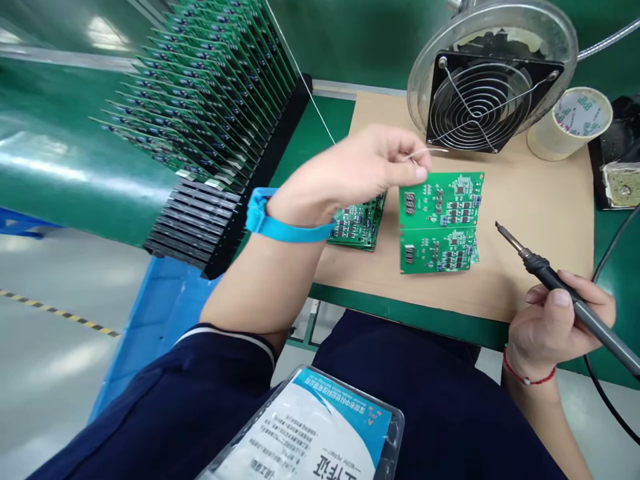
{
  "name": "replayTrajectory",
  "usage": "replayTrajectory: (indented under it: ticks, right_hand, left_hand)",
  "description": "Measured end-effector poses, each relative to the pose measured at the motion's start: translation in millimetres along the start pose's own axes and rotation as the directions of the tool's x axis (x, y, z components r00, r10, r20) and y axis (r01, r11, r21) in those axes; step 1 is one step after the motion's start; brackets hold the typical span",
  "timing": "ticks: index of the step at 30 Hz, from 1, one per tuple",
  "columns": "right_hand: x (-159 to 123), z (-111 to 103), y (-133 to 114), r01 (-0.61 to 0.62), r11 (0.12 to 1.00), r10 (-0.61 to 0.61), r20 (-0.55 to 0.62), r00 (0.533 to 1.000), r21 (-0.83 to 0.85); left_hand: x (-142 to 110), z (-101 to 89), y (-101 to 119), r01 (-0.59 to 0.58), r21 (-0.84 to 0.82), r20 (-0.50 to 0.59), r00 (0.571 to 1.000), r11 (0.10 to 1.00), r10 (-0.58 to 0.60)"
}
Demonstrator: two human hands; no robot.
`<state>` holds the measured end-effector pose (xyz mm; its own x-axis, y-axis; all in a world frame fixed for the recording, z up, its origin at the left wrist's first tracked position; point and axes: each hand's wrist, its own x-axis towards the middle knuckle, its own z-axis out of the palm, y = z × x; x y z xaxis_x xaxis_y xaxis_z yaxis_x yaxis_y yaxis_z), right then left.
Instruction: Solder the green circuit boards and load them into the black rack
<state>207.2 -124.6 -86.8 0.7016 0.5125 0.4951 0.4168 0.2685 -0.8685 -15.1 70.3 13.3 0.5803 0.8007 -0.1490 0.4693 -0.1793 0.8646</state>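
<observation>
Pinched in my left hand (pixel 383 160) is a thin strand of solder wire (pixel 439 150), its tip poking out past the fingers. That hand hovers at the upper left edge of a green circuit board (pixel 440 223); whether it touches the board I cannot tell. My right hand (pixel 560 320) grips a soldering iron (pixel 550 277) like a pen, its dark tip pointing up and left, apart from the board. Partly behind my left wrist sits a stack of more circuit boards (pixel 357 227). Another board's edge shows beneath the one in front.
A black rack (pixel 280 127) with many upright boards stands at the left. Behind the cardboard mat (pixel 540 220) is a fan (pixel 480 107) in a round clear housing. At right are a tape roll (pixel 570 127), a sponge holder (pixel 623 183) and the iron's cable (pixel 610 250).
</observation>
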Motion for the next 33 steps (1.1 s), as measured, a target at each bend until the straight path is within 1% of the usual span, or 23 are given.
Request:
replayTrajectory:
  ticks: [1,3,5,8,10,12,14,16,17,18,19,20,21,22,23,24,25,26,27,28,30,31,33]
  right_hand:
    - [-0.1,-0.1,-0.1,0.000,1.000,0.000,-0.002,1.000,0.001]
    - [-0.3,-0.8,-0.2,-0.002,1.000,0.002,-0.004,1.000,-0.016]
    - [-0.5,-2.0,0.2,-0.001,0.999,0.001,0.007,1.000,-0.043]
    - [-0.9,-4.3,2.5,0.017,0.997,-0.014,0.041,0.999,-0.072]
    - [-1.2,-5.5,4.4,0.031,0.997,-0.027,0.056,0.998,-0.074]
    - [-1.3,-6.2,5.0,0.029,0.997,-0.024,0.067,0.997,-0.067]
    - [-0.5,-6.0,3.0,0.013,0.999,-0.009,0.075,0.997,-0.052]
    - [1.8,-4.9,-1.6,-0.015,0.999,0.019,0.102,0.995,-0.044]
    - [3.5,-3.9,-4.5,-0.030,0.998,0.036,0.124,0.992,-0.048]
    - [5.5,-2.7,-7.5,-0.043,0.997,0.052,0.150,0.987,-0.059]
    - [7.8,-1.3,-10.4,-0.050,0.996,0.062,0.183,0.981,-0.073]
    - [10.1,0.2,-12.8,-0.046,0.995,0.064,0.219,0.974,-0.087]
    - [12.6,1.8,-14.7,-0.037,0.994,0.062,0.261,0.963,-0.098]
    - [15.0,3.3,-16.0,-0.024,0.994,0.056,0.309,0.949,-0.105]
    - [17.3,4.6,-16.7,-0.009,0.994,0.049,0.364,0.930,-0.110]
    - [19.5,5.6,-17.0,0.009,0.993,0.042,0.419,0.907,-0.119]
    - [21.6,6.2,-16.8,0.032,0.991,0.033,0.470,0.882,-0.131]
    - [23.6,6.5,-16.4,0.059,0.988,0.023,0.510,0.860,-0.144]
    - [25.5,6.5,-15.9,0.089,0.984,0.010,0.544,0.839,-0.156]
    - [27.3,6.1,-15.2,0.119,0.979,-0.003,0.569,0.822,-0.167]
    - [30.6,4.9,-14.0,0.163,0.970,-0.023,0.602,0.798,-0.179]
    - [32.1,4.1,-13.5,0.174,0.969,-0.029,0.610,0.792,-0.178]
    - [34.8,2.2,-12.7,0.181,0.969,-0.040,0.617,0.786,-0.168]
  left_hand:
    - [-5.0,-8.9,0.3,0.014,-0.030,-0.040,0.999,0.999,-0.015]
    - [-13.6,-28.3,-9.3,0.070,-0.046,-0.148,0.986,0.996,-0.076]
    - [-20.5,-47.0,-28.1,0.122,-0.053,-0.248,0.960,0.991,-0.131]
    - [-27.8,-67.5,-59.1,0.187,0.000,-0.328,0.928,0.982,-0.177]
    - [-31.3,-74.1,-74.2,0.220,0.064,-0.352,0.918,0.973,-0.184]
    - [-34.3,-76.3,-81.4,0.245,0.151,-0.413,0.896,0.958,-0.164]
    - [-37.8,-75.4,-79.6,0.268,0.251,-0.510,0.853,0.930,-0.108]
    - [-43.0,-71.0,-69.1,0.261,0.285,-0.570,0.819,0.922,-0.056]
    - [-46.4,-66.7,-61.4,0.229,0.250,-0.571,0.820,0.941,-0.048]
    - [-50.1,-60.4,-52.5,0.175,0.179,-0.546,0.836,0.968,-0.051]
    - [-54.0,-51.5,-43.3,0.114,0.083,-0.499,0.864,0.990,-0.058]
    - [-57.7,-39.9,-34.1,0.060,-0.007,-0.424,0.904,0.998,-0.057]
    - [-60.9,-25.5,-25.7,0.008,-0.043,-0.340,0.940,0.999,-0.022]
    - [-63.3,-8.7,-18.4,-0.042,-0.039,-0.250,0.968,0.998,0.031]
    - [-64.7,9.9,-12.4,-0.088,-0.001,-0.136,0.987,0.996,0.087]
    - [-64.9,29.4,-7.8,-0.128,0.059,-0.012,0.992,0.990,0.129]
    - [-63.9,48.9,-4.5,-0.146,0.161,0.066,0.988,0.976,0.137]
    - [-61.8,67.1,-2.4,-0.168,0.288,0.124,0.983,0.943,0.137]
    - [-58.9,82.9,-1.2,-0.189,0.428,0.160,0.978,0.884,0.131]
    - [-55.5,95.7,-0.6,-0.206,0.531,0.195,0.974,0.822,0.118]
    - [-48.8,110.6,-0.8,-0.207,0.653,0.224,0.972,0.728,0.075]
    - [-46.3,112.8,-1.2,-0.201,0.685,0.233,0.971,0.700,0.051]
    - [-44.4,109.5,-2.8,-0.185,0.720,0.246,0.969,0.669,0.003]
